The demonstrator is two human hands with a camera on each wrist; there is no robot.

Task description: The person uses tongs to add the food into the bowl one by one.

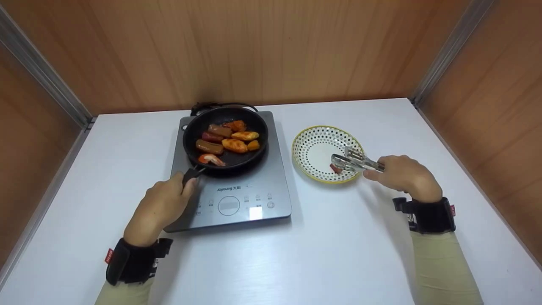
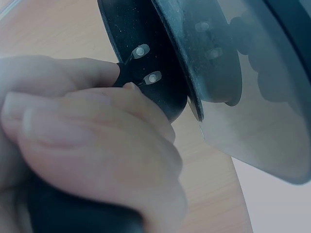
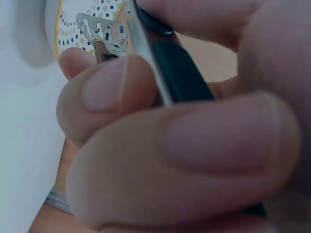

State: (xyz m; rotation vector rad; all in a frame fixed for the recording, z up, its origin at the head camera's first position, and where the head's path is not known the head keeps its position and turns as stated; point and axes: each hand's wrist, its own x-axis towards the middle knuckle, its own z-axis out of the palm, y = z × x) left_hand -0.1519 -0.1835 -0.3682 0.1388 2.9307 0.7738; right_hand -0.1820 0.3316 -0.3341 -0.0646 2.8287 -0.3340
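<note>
My left hand (image 1: 161, 204) grips the black handle (image 1: 192, 173) of a frying pan (image 1: 258, 146) on an induction cooktop. In the pan lie several brown sausage pieces (image 1: 209, 147), a shrimp (image 1: 211, 159) and browned yellow pieces (image 1: 234, 145). With my right hand (image 1: 404, 174) I hold metal tongs (image 1: 368, 162), their dark grips between thumb and fingers in the right wrist view. The two slotted tong ends stand apart over the dotted, yellow-rimmed plate (image 1: 311, 169). A small reddish-brown piece of food (image 1: 335, 168) lies on the plate just below them.
The silver cooktop (image 1: 254, 190) stands on the white table (image 1: 330, 245), left of the plate. Its black cord (image 1: 201, 106) lies bunched behind the pan. A wooden panel (image 1: 271, 51) closes off the back, with others at both sides.
</note>
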